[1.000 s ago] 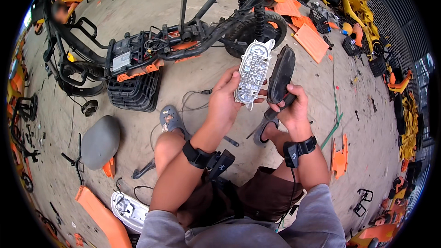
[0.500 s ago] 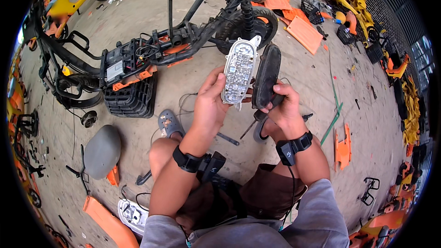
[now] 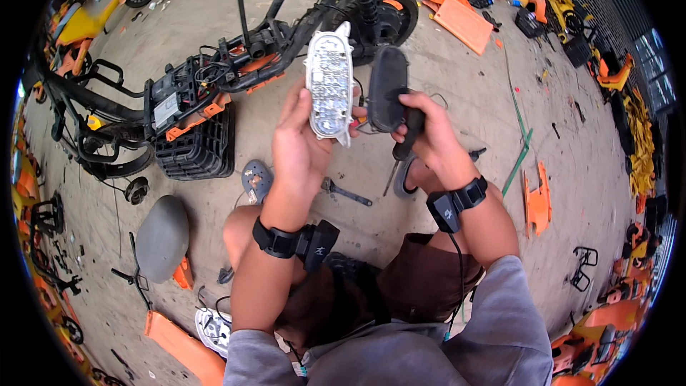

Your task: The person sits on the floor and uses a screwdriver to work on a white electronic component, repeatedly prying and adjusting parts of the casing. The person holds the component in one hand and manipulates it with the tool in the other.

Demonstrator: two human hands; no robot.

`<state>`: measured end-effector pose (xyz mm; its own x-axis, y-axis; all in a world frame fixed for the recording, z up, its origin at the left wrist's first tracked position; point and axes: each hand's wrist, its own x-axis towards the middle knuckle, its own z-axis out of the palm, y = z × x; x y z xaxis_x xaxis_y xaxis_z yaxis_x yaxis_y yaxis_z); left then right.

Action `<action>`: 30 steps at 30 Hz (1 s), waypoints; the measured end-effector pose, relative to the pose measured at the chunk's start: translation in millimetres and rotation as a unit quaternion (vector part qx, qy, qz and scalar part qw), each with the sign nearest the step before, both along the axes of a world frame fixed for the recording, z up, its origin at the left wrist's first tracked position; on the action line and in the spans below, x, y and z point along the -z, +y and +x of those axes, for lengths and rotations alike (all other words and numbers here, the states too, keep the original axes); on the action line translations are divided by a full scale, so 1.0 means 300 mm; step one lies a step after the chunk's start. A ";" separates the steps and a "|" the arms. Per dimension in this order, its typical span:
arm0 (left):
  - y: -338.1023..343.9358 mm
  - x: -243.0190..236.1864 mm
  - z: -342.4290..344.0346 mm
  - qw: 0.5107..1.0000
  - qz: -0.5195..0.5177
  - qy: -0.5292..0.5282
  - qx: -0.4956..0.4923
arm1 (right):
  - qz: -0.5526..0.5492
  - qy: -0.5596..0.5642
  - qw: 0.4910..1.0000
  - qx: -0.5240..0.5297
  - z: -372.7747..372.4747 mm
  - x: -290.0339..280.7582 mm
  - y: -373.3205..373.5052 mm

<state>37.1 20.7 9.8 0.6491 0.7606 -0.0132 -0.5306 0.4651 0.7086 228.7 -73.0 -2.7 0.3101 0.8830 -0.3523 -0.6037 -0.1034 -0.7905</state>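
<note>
My left hand (image 3: 299, 132) is closed on a long, rounded light unit (image 3: 331, 86) with a white rim and a shiny silver, faceted inner face turned up at me. Beside it, my right hand (image 3: 434, 132) grips a dark, oval lens cover (image 3: 386, 89) by its right edge. The same hand keeps a screwdriver (image 3: 407, 141) against the palm, its black handle under the fingers and its thin shaft pointing down. A gap separates the cover from the light unit. Thin wires show between the two parts, partly hidden behind them.
A stripped black scooter frame (image 3: 275, 46) stands ahead, with a black crate (image 3: 196, 146) beside it. On the concrete floor lie a grey seat (image 3: 163, 239), orange panels (image 3: 463, 25), a green strip (image 3: 516, 164) and another silver lamp part (image 3: 213, 329). Yellow parts are heaped at the far right.
Both hands have moved left in the view. The light unit and the cover have come further apart, and the cover now shows its broad face. The screwdriver's handle is more visible.
</note>
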 end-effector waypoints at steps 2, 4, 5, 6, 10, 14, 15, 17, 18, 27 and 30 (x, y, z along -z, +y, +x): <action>0.001 -0.006 -0.004 1.000 -0.009 0.013 -0.013 | -0.054 -0.067 0.996 -0.005 0.015 0.082 0.020; 0.021 0.012 -0.020 1.000 -0.002 0.018 -0.015 | -0.126 -0.161 0.978 -0.031 0.018 0.191 0.048; 0.022 0.005 -0.023 1.000 0.002 0.022 -0.014 | -0.150 -0.177 0.972 -0.039 0.011 0.253 0.057; 0.020 0.000 -0.025 0.999 0.003 0.030 -0.015 | -0.172 -0.193 0.965 -0.046 0.006 0.324 0.065; 0.013 -0.015 -0.011 0.999 0.012 0.043 -0.016 | -0.300 -0.363 0.880 -0.065 0.026 0.721 0.013; 0.018 -0.014 -0.035 0.998 0.019 0.054 -0.030 | -0.404 -0.354 0.843 -0.040 -0.060 1.045 -0.178; 0.022 -0.010 -0.049 0.997 0.019 0.059 -0.036 | -0.429 -0.318 0.845 -0.039 -0.100 1.091 -0.212; 0.025 -0.015 -0.073 0.997 0.023 0.064 -0.043 | -0.456 -0.254 0.853 0.001 -0.163 1.143 -0.263; 0.024 -0.017 -0.082 0.996 0.025 0.067 -0.046 | -0.462 -0.212 0.861 0.008 -0.182 1.156 -0.283; 0.025 -0.003 -0.091 0.996 0.036 0.070 -0.050 | -0.466 -0.091 0.874 0.106 -0.210 1.303 -0.426; 0.014 -0.009 -0.012 0.999 0.030 0.034 -0.006 | -0.485 -0.225 0.831 0.155 -0.110 1.356 -0.472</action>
<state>33.3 25.0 12.5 0.6388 0.7693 -0.0114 -0.4857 0.4147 0.7695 195.6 -214.7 -409.4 0.7628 0.1045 -0.6382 -0.3864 -0.7177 -0.5793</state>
